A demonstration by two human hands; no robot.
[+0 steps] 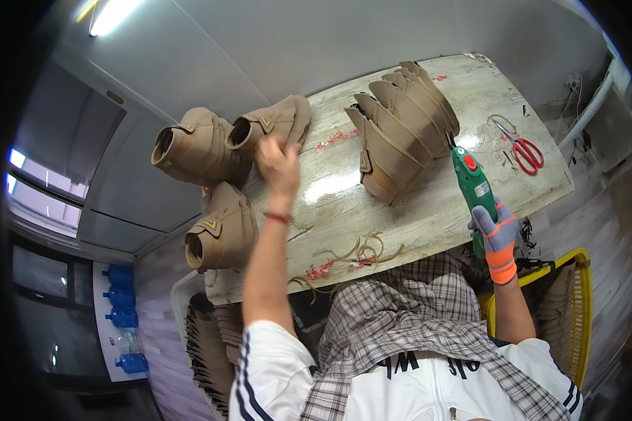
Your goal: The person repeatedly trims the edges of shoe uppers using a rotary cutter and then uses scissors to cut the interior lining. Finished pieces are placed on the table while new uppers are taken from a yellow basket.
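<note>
My bare left hand, a red band at its wrist, reaches to the near edge of a stack of brown shoe uppers at the back left of the table. Its fingers are partly curled, with the thumb apart; I see nothing held, though the fingertips overlap the stack. In a grey and orange glove, my right hand grips a green handheld power tool with a red button. The tool's tip points at a larger nested row of brown uppers, beside its right edge; contact is unclear.
Two more stacks of uppers stand left and near left. Red-handled scissors lie at the table's right. Trimmed strips and red scraps litter the tabletop. A yellow basket is below right; uppers fill a white bin below left.
</note>
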